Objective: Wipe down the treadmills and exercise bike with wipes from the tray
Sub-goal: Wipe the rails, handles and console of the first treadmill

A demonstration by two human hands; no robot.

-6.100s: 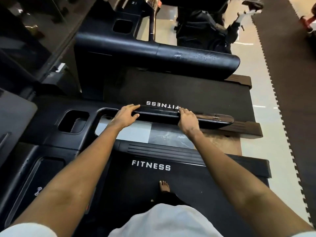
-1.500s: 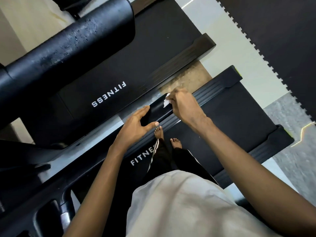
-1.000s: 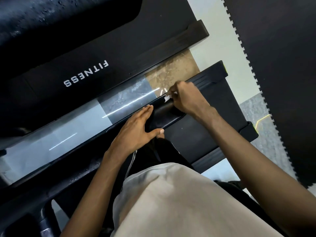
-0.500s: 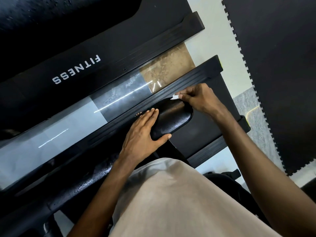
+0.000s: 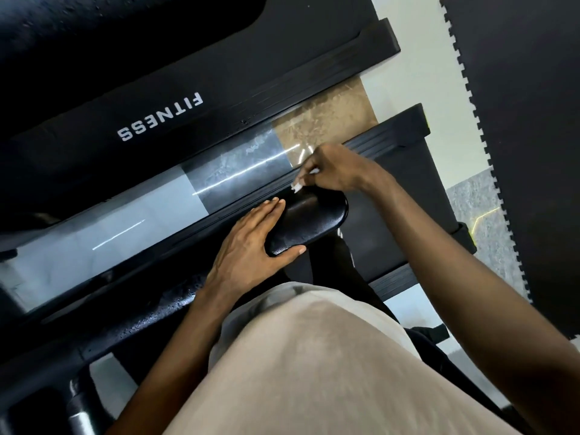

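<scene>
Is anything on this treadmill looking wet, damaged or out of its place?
Nothing looks damaged or askew. One oddity: fine droplets speckle the black handrail behind the left hand, near its wrist, so that stretch looks wet.

One legible text only: FITNESS lettering (image 5: 160, 117). White block capitals, widely spaced, single line. Printed on matte black end cover (image 5: 94, 158) of far treadmill (image 5: 282, 51). Seen upside down from head view, so letters run in reverse order, line slanting up from lower left to upper right. Placed between the belt and the cover's edge beside the glossy floor strip (image 5: 125, 221). Sharp enough to read every letter. Other dark surfaces: no readable marks.
</scene>
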